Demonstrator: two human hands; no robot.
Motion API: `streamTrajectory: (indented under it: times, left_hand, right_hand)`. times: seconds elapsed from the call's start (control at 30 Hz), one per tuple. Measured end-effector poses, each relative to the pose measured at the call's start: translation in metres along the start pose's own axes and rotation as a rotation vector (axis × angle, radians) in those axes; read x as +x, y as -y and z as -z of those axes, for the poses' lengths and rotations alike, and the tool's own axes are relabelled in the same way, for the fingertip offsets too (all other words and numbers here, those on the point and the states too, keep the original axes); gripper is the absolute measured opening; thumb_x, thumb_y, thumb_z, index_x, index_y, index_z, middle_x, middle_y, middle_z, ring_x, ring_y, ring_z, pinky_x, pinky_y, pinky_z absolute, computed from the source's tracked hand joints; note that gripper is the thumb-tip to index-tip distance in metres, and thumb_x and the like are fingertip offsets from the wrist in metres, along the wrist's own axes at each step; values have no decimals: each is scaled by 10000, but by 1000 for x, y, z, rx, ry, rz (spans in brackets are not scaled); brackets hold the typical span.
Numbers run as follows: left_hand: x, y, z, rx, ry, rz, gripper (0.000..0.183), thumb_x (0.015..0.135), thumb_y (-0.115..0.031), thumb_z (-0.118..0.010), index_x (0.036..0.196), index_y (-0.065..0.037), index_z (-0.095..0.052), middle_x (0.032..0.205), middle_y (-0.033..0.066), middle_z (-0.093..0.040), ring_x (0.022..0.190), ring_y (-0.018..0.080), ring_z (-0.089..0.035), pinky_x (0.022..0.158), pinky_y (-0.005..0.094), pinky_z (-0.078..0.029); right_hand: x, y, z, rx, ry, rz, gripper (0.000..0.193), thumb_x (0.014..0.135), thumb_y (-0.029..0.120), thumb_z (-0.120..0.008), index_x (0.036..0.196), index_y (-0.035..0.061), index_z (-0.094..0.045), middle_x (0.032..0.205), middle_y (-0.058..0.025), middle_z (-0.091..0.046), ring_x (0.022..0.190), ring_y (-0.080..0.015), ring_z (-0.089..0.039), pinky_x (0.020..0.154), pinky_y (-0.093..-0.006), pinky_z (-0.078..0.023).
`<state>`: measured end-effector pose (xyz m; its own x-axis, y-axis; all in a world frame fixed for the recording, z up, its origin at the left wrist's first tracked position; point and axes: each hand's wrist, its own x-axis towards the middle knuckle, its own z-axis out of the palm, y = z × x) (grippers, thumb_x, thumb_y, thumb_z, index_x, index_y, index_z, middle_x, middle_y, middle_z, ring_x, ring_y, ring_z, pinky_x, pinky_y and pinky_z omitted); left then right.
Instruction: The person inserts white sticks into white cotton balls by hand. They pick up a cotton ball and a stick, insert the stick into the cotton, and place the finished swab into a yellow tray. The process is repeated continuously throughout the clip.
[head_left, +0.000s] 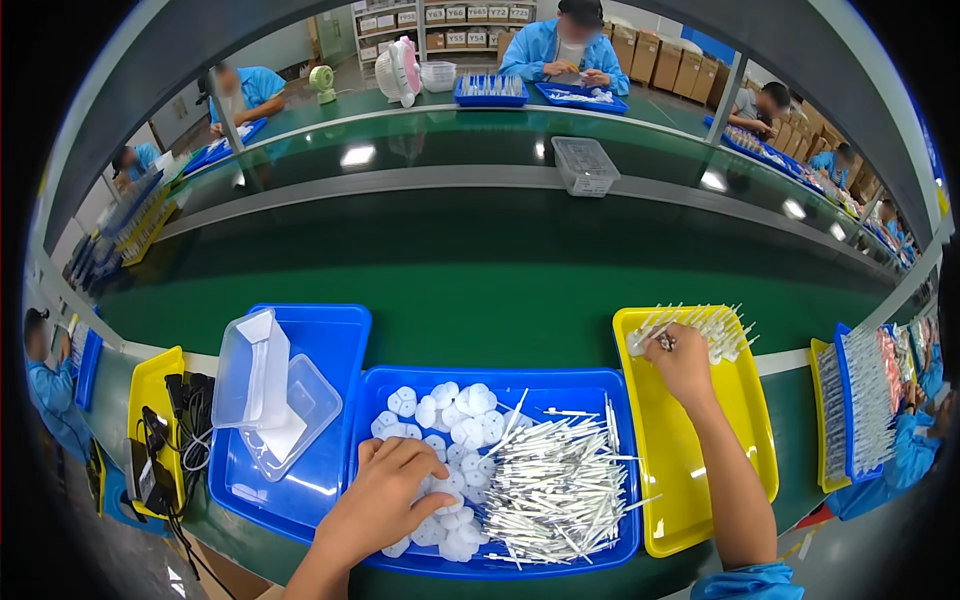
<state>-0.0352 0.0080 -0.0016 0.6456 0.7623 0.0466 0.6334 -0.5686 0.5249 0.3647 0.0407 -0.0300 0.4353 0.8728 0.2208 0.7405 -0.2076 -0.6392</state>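
Head view, blue tray [555, 388] of discs [468, 433], sticks [555, 485]; yellow tray [695, 500] of rowed sticks [724, 330]; hands [388, 495] [684, 372] (grips unclear)

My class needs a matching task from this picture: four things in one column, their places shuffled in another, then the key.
Things:
1. left hand
2. right hand
3. fan
4. heap of sticks

Places:
A. on the far bench
B. in the right half of the middle blue tray
C. at the white discs
D. at the far end of the yellow tray beside the sticks

Pairs: 1-C, 2-D, 3-A, 4-B
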Motion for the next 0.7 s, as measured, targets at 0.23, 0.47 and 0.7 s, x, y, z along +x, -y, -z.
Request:
streamTrajectory:
  times: [0.23,0.47,0.7]
  left_hand:
    - [0,1,-3,54,11,20,263,834,-210,-757,1068,-93,-728,1049,44,-619,1032,207,-558,937,387,-324]
    - [-2,4,1,-53,45,-134,235,832,-216,-747,1053,-134,-748,1146,44,-598,1098,229,-545,964,405,-332]
    - [-8,-4,9,85,54,-132,266,788,-188,-779,1043,-127,-733,1160,50,-595,1126,257,-538,975,391,-366]
  right_hand:
    - [-3,2,-13,-207,-88,89,147,852,44,-660,839,-94,-611,758,-274,-654,739,-446,-655,673,-476,-505]
    - [-55,57,27,17,70,127,129,934,38,-588,1015,-59,-615,850,-243,-670,736,-333,-677,676,-398,-522]
    - [-106,121,15,301,549,281,236,949,35,-559,1177,-4,-606,840,-216,-673,766,-325,-684,695,-382,-533]
